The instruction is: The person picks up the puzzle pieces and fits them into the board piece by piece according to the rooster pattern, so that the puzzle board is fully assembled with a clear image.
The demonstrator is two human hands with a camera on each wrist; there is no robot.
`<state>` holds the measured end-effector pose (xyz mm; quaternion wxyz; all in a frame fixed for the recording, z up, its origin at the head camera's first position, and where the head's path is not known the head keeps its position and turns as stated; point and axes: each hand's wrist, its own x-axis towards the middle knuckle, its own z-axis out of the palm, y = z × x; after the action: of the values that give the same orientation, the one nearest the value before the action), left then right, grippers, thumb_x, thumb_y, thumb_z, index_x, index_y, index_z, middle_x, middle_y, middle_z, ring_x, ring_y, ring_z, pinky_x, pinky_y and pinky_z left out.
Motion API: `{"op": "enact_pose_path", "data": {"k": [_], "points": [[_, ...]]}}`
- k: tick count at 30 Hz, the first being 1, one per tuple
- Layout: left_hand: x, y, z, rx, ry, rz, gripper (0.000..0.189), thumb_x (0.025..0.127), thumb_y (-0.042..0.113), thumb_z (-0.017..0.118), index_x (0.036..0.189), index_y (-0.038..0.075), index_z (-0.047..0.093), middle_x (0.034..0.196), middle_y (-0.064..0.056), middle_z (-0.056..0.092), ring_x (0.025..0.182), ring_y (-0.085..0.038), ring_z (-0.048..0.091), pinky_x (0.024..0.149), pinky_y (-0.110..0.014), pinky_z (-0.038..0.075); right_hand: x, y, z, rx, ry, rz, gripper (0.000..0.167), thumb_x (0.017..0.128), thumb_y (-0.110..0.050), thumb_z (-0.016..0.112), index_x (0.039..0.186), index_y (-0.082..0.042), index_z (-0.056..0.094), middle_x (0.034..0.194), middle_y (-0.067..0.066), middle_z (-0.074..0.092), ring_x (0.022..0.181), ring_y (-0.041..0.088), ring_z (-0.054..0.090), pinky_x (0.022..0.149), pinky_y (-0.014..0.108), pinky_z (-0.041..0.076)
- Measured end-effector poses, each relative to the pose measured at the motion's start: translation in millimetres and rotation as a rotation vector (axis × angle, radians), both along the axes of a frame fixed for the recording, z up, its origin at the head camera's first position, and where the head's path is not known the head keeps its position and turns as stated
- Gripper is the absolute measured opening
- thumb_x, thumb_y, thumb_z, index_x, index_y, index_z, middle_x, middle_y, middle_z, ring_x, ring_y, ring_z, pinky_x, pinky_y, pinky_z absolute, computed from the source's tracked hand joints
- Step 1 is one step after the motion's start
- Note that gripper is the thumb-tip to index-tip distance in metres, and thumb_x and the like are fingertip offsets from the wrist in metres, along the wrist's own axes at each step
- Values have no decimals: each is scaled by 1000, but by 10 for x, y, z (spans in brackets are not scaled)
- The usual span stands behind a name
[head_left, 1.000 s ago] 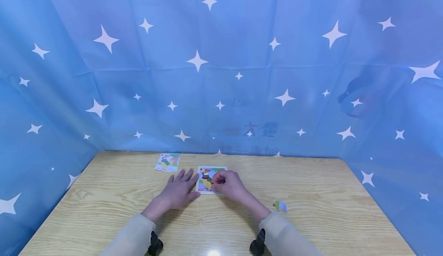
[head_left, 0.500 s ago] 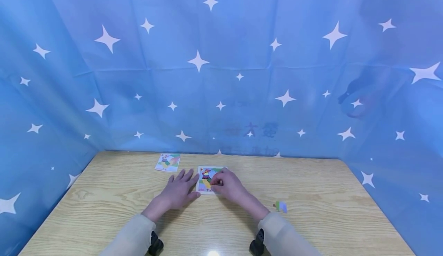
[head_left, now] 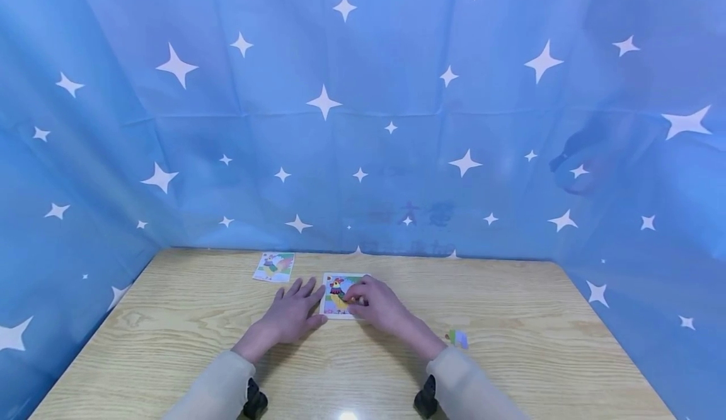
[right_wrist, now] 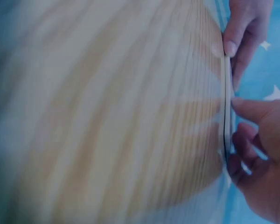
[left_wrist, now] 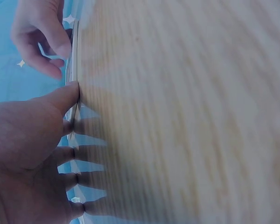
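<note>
A framed puzzle board with a rooster picture lies on the wooden table. My left hand rests flat at its left side, fingers spread, with the index finger and thumb at the frame's edge. Over the right half of the picture, my right hand curls its thumb and index finger together on a small puzzle piece, largely hidden by the fingers. In the right wrist view, the thumb and bent fingers of the right hand come down to the board's thin edge.
A printed rooster card lies behind the left hand, near the back of the table. Loose puzzle pieces in green and lilac lie to the right of the right forearm. A blue curtain with white stars borders the table.
The right fingertips shift slightly over the picture, and the coloured bit between them shows differently. My left hand stays in place at the frame.
</note>
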<state>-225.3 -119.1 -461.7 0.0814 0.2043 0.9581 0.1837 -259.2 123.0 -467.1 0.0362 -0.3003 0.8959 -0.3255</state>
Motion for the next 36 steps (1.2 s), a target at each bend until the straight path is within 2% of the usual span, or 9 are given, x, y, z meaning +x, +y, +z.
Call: {"op": "enact_pose_path", "data": {"k": [5,11,16,20,25,29,32,36], "points": [[-6,-12,-13,10,-5,1,65,104,37,61,157,4,42,163,-23,30,150,-48,22,113,-72,19,59,274,105,-49,9,-9,22,96,-7,73,117,-8,77,105,4,64,77,12,54,67,27,49],[9,-20,-3,13,-13,19,65,104,37,61,157,4,42,164,-23,29,151,-48,20,114,-72,17,123,921,211,-73,-13,-28,24,91,-4,76,115,-1,75,104,9,66,84,14,60,68,27,54],[21,-39,-12,16,-14,31,65,104,36,62,157,4,42,164,-23,29,151,-49,20,114,-72,17,203,1490,234,-37,-93,-70,26,93,-12,77,117,-3,74,106,8,67,88,15,62,68,28,54],[23,-47,-23,19,-6,26,65,104,36,62,156,4,43,163,-23,30,150,-49,20,114,-72,18,306,1780,218,-15,-148,-109,28,90,-17,80,115,-4,74,105,6,67,88,15,60,69,29,54],[16,-55,-29,17,-6,14,64,105,36,60,157,4,42,164,-24,29,150,-49,20,113,-73,18,389,1915,157,13,-201,-106,31,87,-22,84,112,-5,75,99,1,65,83,10,57,69,27,51],[16,-57,-30,12,-9,11,64,105,37,60,158,5,41,164,-23,28,151,-48,19,114,-72,17,428,1908,84,5,-160,-81,33,82,-20,87,109,-4,76,97,0,64,82,10,57,69,25,51],[10,-51,-44,20,-7,-3,65,105,37,60,157,4,41,164,-23,28,150,-49,20,113,-73,18,453,1890,44,10,-118,-92,29,80,-17,88,104,-5,76,95,-1,64,81,10,57,68,24,51],[-16,-43,-66,28,12,-24,65,105,37,59,157,3,40,163,-25,28,150,-51,20,113,-74,17,468,1880,58,15,-125,-120,23,81,-12,86,101,-7,75,93,-2,64,80,9,58,68,24,52]]}}
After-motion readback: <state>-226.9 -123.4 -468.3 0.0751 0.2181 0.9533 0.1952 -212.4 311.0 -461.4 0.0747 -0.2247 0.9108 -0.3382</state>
